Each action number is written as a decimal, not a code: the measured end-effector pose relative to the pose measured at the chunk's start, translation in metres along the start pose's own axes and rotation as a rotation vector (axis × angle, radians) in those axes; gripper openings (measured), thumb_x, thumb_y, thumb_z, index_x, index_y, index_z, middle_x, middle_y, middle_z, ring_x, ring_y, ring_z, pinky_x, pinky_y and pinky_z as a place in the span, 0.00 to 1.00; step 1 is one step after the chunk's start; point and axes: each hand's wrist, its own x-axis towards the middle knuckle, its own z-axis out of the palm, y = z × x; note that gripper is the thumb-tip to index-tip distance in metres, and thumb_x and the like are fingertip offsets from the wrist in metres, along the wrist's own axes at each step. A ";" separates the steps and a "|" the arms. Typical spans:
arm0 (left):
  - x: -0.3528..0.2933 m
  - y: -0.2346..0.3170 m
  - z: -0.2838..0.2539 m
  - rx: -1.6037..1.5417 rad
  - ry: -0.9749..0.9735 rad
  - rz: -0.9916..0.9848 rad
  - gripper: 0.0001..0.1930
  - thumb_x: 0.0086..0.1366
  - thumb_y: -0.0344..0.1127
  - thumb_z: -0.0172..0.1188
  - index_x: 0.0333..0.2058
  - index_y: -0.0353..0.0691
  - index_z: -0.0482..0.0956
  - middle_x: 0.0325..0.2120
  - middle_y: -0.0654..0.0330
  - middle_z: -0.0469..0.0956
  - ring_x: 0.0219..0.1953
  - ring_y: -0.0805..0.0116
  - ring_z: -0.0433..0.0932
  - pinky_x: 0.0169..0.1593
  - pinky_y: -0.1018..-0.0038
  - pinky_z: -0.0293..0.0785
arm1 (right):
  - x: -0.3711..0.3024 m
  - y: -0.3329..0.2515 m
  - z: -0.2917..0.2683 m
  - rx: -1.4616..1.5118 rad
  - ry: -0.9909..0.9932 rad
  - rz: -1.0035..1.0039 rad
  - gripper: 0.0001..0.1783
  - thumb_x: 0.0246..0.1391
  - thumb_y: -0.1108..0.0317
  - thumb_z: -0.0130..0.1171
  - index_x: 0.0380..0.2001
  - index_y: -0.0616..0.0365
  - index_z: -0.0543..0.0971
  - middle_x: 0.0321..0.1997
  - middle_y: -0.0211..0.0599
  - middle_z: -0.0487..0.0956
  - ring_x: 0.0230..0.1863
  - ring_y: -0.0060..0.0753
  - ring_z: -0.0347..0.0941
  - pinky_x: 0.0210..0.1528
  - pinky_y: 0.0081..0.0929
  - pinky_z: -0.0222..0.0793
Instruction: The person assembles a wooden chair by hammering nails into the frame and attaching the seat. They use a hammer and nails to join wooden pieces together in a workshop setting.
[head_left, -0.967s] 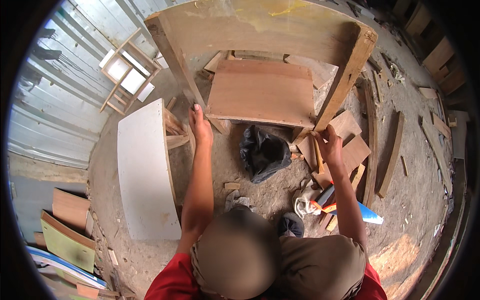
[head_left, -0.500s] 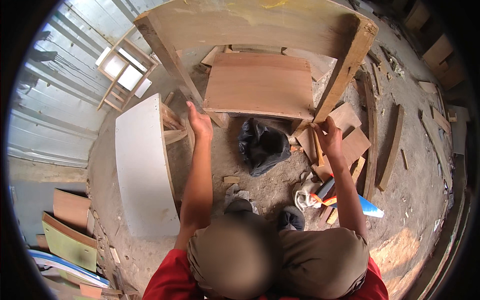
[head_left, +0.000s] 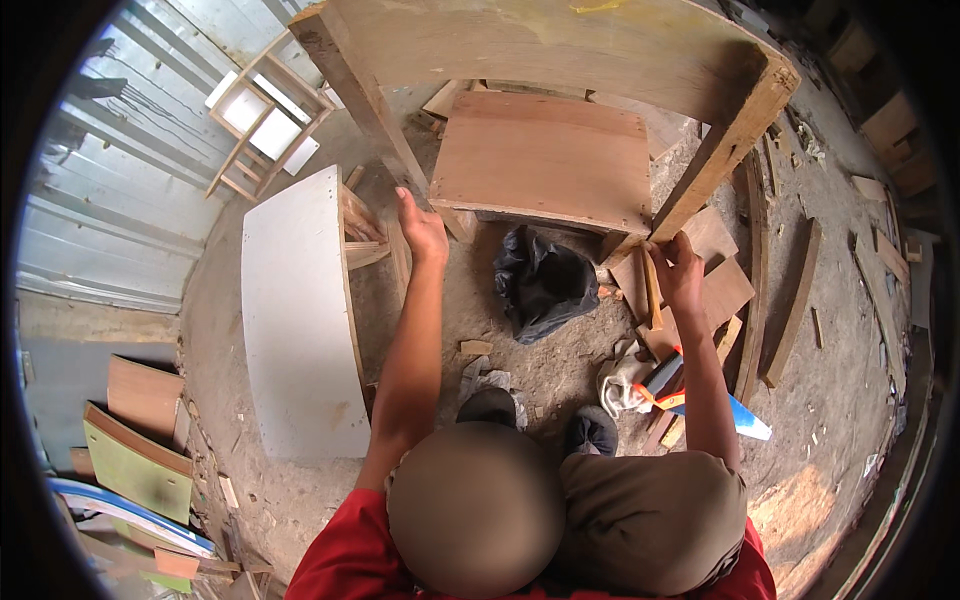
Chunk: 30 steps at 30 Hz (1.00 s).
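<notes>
A wooden chair frame stands before me, with a brown plywood seat (head_left: 545, 160) and a wide backrest board (head_left: 550, 55) between two posts. My left hand (head_left: 425, 235) is at the lower part of the left post (head_left: 372, 115), thumb stretched upward; its other fingers are hidden. My right hand (head_left: 680, 270) is closed, its bent fingers pressed at the foot of the right post (head_left: 725, 150), by the seat's front corner. Just below those fingers a narrow strip of wood (head_left: 654, 288) slants down; whether they touch it is unclear.
A white-topped wooden piece (head_left: 300, 320) stands at my left. Between my arms lies a black plastic bag (head_left: 540, 285). A handsaw (head_left: 745, 418), a pale cloth (head_left: 622, 380) and plywood scraps (head_left: 725, 290) lie at the right. A small wooden frame (head_left: 265, 120) leans against the metal wall.
The whole view has shifted, so most things appear slightly farther right. Both hands keep about the same places at the chair's posts.
</notes>
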 end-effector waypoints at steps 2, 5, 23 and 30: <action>0.002 0.002 -0.004 0.019 -0.048 -0.002 0.54 0.68 0.64 0.54 0.72 0.30 0.33 0.75 0.53 0.29 0.76 0.62 0.29 0.75 0.58 0.27 | 0.000 0.000 0.000 -0.001 -0.004 0.007 0.18 0.57 0.70 0.65 0.49 0.64 0.75 0.38 0.51 0.85 0.43 0.48 0.84 0.42 0.37 0.80; -0.001 -0.002 -0.006 0.017 0.014 -0.010 0.53 0.67 0.64 0.55 0.71 0.30 0.38 0.75 0.53 0.32 0.76 0.62 0.31 0.75 0.58 0.27 | 0.000 0.001 0.000 0.005 -0.018 0.027 0.20 0.57 0.69 0.65 0.51 0.64 0.75 0.39 0.51 0.85 0.44 0.48 0.84 0.43 0.37 0.80; 0.002 0.011 -0.012 0.046 -0.061 0.002 0.46 0.70 0.63 0.51 0.70 0.34 0.46 0.71 0.54 0.47 0.73 0.60 0.47 0.74 0.56 0.43 | 0.006 -0.021 0.001 0.111 -0.014 0.114 0.38 0.48 0.54 0.75 0.54 0.71 0.73 0.45 0.60 0.82 0.52 0.48 0.80 0.53 0.40 0.73; 0.004 0.014 -0.007 -0.025 -0.069 -0.092 0.45 0.70 0.66 0.48 0.70 0.37 0.48 0.68 0.52 0.57 0.71 0.57 0.56 0.72 0.54 0.48 | 0.031 -0.038 0.025 0.579 0.057 0.284 0.26 0.59 0.59 0.67 0.52 0.70 0.77 0.47 0.40 0.82 0.48 0.28 0.76 0.53 0.29 0.71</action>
